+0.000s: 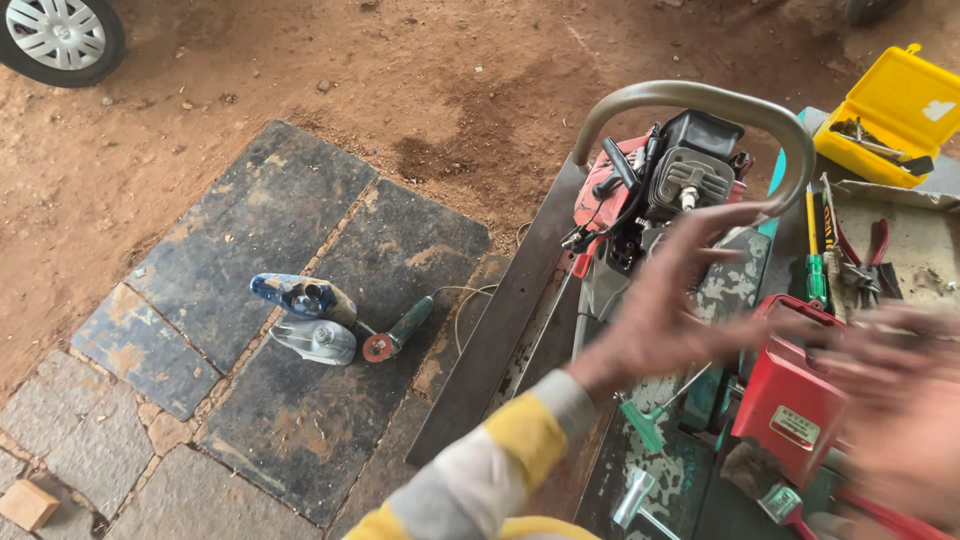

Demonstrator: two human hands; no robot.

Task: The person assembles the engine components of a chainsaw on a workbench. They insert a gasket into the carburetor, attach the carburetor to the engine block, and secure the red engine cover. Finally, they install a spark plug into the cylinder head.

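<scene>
R hand [900,400] badly motion-blurred at frame's right edge, partly cut off; can't tell if its grip is apart or closed, or whether it touches the red cover [790,395] beside it. L hand [665,300] also blurred, fingers spread apart, holding nothing, hovering over the chainsaw body [655,190] on the worn surface [650,470]. Saw's lower part hidden behind L hand; grey handle bar [700,100] arcs over it. Green T-wrench [650,420] just below L wrist. Yellow case [895,110] open, cut by top-right corner. Pliers [865,255], screwdrivers [815,245] near right edge. Open room: stone slabs [270,330] left, w/ two bottles [305,315].
</scene>
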